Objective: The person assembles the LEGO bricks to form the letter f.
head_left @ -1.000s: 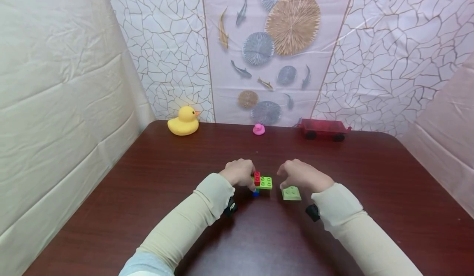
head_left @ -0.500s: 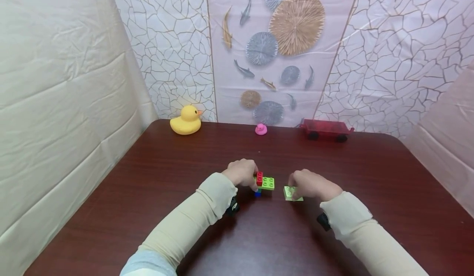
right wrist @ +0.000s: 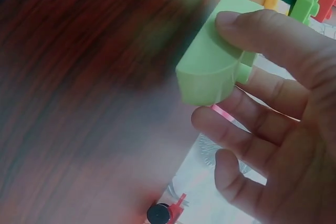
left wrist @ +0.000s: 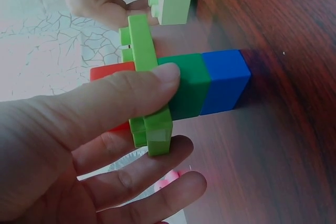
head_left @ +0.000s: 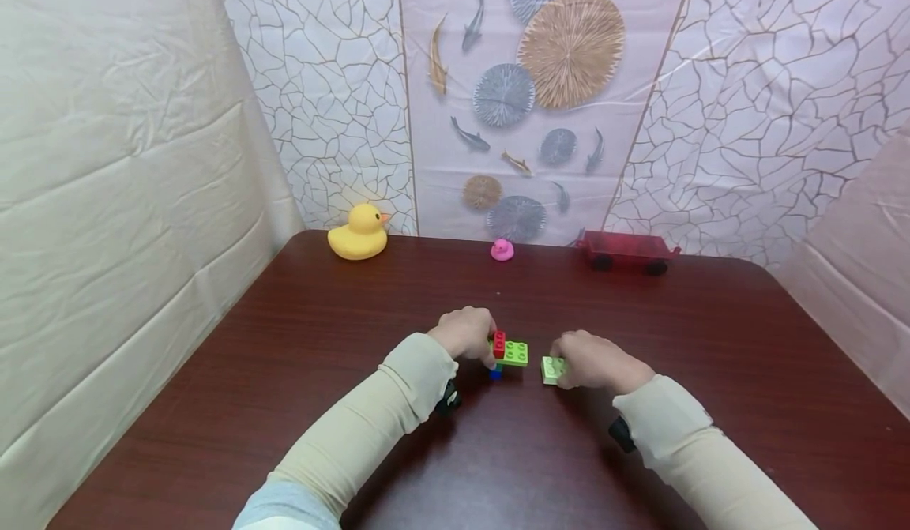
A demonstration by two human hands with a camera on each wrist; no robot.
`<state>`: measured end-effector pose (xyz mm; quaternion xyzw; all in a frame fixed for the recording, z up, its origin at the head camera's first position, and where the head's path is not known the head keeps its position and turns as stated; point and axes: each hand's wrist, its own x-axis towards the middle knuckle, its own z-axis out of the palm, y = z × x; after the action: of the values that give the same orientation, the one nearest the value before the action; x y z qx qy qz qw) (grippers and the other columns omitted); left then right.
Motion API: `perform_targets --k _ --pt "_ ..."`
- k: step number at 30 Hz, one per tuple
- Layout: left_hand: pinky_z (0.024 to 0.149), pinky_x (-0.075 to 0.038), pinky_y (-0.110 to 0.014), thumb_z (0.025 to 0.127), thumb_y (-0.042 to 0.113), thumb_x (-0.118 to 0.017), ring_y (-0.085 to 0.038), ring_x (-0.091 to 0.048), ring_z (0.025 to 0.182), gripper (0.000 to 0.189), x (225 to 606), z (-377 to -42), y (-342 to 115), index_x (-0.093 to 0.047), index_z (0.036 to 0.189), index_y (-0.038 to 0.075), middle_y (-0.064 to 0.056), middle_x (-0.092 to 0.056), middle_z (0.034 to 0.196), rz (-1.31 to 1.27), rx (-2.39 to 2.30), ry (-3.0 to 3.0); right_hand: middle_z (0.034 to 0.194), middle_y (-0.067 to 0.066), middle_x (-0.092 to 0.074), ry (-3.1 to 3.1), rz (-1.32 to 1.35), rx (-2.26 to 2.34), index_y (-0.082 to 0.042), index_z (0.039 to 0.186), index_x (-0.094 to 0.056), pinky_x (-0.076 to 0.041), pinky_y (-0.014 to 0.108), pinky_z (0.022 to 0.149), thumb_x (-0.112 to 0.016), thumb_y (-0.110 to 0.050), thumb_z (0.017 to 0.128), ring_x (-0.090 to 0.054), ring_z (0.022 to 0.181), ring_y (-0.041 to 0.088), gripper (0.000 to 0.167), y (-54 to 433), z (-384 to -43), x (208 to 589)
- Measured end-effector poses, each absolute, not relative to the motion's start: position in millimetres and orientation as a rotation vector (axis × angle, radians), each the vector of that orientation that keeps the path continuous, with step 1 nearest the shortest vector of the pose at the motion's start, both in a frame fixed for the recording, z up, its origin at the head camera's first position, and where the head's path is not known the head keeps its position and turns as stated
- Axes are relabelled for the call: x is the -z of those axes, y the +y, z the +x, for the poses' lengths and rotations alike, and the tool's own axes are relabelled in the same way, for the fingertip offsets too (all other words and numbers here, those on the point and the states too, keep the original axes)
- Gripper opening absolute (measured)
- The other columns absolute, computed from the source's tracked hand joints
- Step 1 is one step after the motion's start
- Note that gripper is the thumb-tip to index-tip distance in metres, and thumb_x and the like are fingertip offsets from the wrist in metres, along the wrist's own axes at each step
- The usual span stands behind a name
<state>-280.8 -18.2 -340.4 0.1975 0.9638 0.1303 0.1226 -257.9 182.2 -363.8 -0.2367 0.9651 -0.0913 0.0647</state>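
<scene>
In the head view my left hand (head_left: 465, 334) grips a small stack of toy building bricks, standing near the table's middle. A blue brick (left wrist: 227, 81) is at the bottom, then a dark green brick (left wrist: 191, 90), a light green plate (head_left: 518, 353) jutting to the right, and a red brick (head_left: 499, 344) on top. The left thumb presses across the plate and dark green brick. Just to the right, my right hand (head_left: 596, 358) pinches a pale green brick (right wrist: 210, 51) with one curved end, its studs facing up. Whether that brick touches the table, I cannot tell.
Along the back edge of the dark wooden table (head_left: 398, 451) stand a yellow toy duck (head_left: 358, 234), a small pink duck (head_left: 502, 250) and a red toy wagon (head_left: 629, 251) with black wheels. A patterned cloth (head_left: 334, 103) hangs behind them.
My right hand, earlier beside the pale green brick with nothing held, has come down over it and now pinches it, shifted slightly left. The left hand still holds its stack.
</scene>
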Motion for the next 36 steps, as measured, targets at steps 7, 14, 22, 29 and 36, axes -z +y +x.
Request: perform_targets --k 7,14,22,29,36 --pt "0.054 -0.036 -0.030 0.063 0.028 -0.077 -0.012 -0.047 0.062 0.021 341 -280 -17 -0.063 0.075 0.017 0.006 -0.055 0.066 0.571 -0.376 2.818 0.067 -0.003 -0.051 2.895 -0.688 0.317 -0.008 0.077 -0.063 -0.037 0.029 0.052 -0.072 -0.012 0.063 -0.044 0.060 0.015 0.017 180 -257 362" --pt "0.053 -0.037 -0.030 0.064 0.028 -0.077 -0.012 -0.047 0.061 0.021 341 -280 -17 -0.063 0.074 0.018 0.006 -0.055 0.066 0.570 -0.371 2.815 0.078 -0.002 -0.053 2.914 -0.693 0.289 -0.005 0.089 -0.063 -0.040 0.030 0.058 -0.073 -0.018 0.063 -0.045 0.066 0.015 0.030 177 -256 361" --pt "0.051 -0.036 -0.029 0.063 0.028 -0.077 -0.012 -0.045 0.059 0.020 341 -279 -17 -0.062 0.072 0.017 0.006 -0.055 0.065 0.553 -0.375 2.824 0.080 -0.001 -0.052 2.944 -0.689 0.282 -0.006 0.091 -0.063 -0.041 0.029 0.059 -0.075 -0.020 0.062 -0.046 0.068 0.015 0.035 173 -255 356" --pt "0.052 -0.036 -0.029 0.063 0.027 -0.078 -0.011 -0.046 0.060 0.021 339 -277 -16 -0.062 0.071 0.017 0.005 -0.054 0.064 0.539 -0.360 2.838 0.080 0.000 -0.051 2.951 -0.706 0.318 -0.005 0.091 -0.062 -0.041 0.029 0.059 -0.074 -0.021 0.063 -0.046 0.068 0.015 0.035 173 -254 348" --pt "0.052 -0.036 -0.029 0.063 0.027 -0.078 -0.012 -0.047 0.060 0.021 338 -275 -15 -0.062 0.071 0.017 0.005 -0.054 0.063 0.532 -0.361 2.842 0.080 -0.001 -0.051 2.956 -0.735 0.329 -0.006 0.091 -0.061 -0.042 0.028 0.059 -0.075 -0.021 0.063 -0.046 0.068 0.015 0.035 169 -255 340"
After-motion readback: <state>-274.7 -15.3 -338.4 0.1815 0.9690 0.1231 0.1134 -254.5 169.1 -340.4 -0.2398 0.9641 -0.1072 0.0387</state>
